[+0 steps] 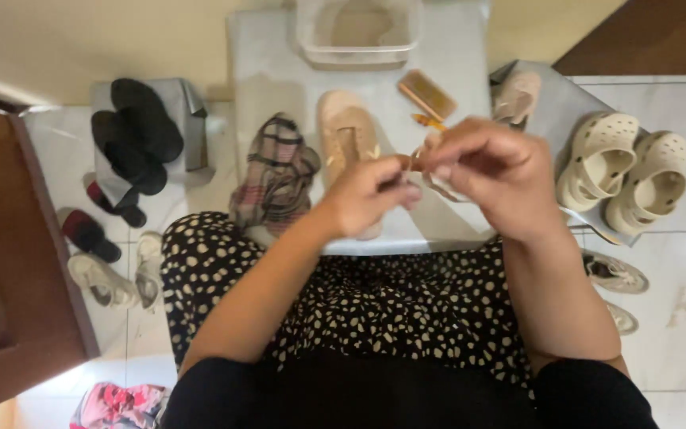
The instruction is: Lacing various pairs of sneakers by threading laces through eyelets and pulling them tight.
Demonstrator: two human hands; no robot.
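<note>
My left hand (375, 195) and my right hand (490, 171) meet above a low white table (454, 48). Both pinch a small tan strap (421, 152), which seems to belong to a beige flat shoe mostly hidden under my right hand. A second beige flat shoe (347, 135) lies on the table just left of my hands, toe pointing away. A plaid cloth (275, 175) is crumpled to its left. A wooden brush (426, 95) lies beyond my hands.
A clear plastic tub (359, 32) stands at the table's far edge. Cream clogs (625, 171) and another beige shoe (518, 95) rest on a grey sheet at the right. Black sandals (136, 131) and sneakers (105, 278) are on the floor at the left, by a brown door (1, 278).
</note>
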